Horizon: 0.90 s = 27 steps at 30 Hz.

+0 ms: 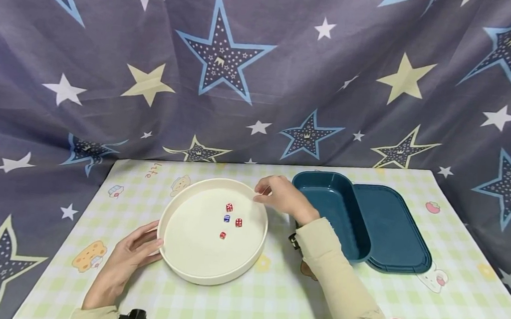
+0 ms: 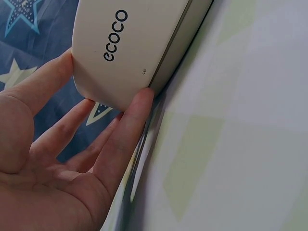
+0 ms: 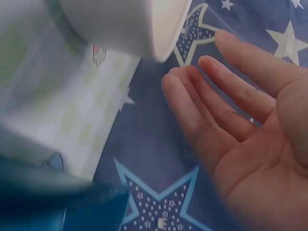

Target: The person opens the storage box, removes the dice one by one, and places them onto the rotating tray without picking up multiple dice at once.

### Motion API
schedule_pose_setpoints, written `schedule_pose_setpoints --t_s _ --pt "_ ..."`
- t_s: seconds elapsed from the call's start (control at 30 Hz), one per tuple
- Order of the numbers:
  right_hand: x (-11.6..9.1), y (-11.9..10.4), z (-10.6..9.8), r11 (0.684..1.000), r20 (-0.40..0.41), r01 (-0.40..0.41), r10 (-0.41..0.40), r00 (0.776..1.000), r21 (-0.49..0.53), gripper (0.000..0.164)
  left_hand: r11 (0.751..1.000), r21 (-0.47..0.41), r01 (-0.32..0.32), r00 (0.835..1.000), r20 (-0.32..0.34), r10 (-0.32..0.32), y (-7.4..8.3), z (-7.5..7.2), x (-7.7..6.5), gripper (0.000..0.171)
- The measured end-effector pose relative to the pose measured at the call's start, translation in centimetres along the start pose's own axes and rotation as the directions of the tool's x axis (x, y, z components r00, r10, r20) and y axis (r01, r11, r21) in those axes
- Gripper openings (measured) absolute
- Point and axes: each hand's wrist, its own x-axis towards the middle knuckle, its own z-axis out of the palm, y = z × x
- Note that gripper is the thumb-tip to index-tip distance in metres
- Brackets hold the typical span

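Note:
A round cream tray (image 1: 191, 259) lies on the table with a red die (image 1: 229, 207), a blue die (image 1: 227, 218) and two more red dice (image 1: 239, 223) inside, spaced apart. My left hand (image 1: 133, 250) rests its extended fingertips against the tray's left side. The left wrist view shows that hand (image 2: 72, 159) at the tray wall (image 2: 120, 53), which bears the word "ecoco". At the tray's upper right rim is my right hand (image 1: 281, 196), fingers loosely bent and holding nothing. In the right wrist view its fingers (image 3: 211, 106) are spread, beside the tray's edge (image 3: 163, 33).
Right of the tray stands a deep teal box (image 1: 325, 195), partly behind the right forearm, with something small and blue-white showing beside the sleeve. Its flat teal lid (image 1: 390, 225) lies alongside. A checked cloth (image 1: 280, 301) covers the table; a star-patterned curtain (image 1: 279, 81) hangs behind.

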Motion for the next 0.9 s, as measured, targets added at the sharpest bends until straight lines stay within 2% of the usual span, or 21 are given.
schedule_pose_setpoints --t_s 0.27,0.63,0.9 --pt "-1.2 1.7 -1.8 1.000 -0.038 0.008 -0.009 0.999 -0.018 0.016 1.000 0.019 -0.002 1.000 0.004 0.002 0.0 0.0 0.2 0.067" --pt "-3.1 3.3 -3.3 0.999 -0.058 -0.034 0.034 0.998 -0.008 0.017 1.000 0.021 0.019 1.000 -0.023 -0.018 0.2 0.1 0.0 0.067" --pt "-4.5 4.3 -4.2 0.998 -0.063 -0.065 0.066 0.996 0.020 0.016 0.999 0.031 0.018 1.000 -0.018 -0.017 0.2 0.1 0.1 0.068"
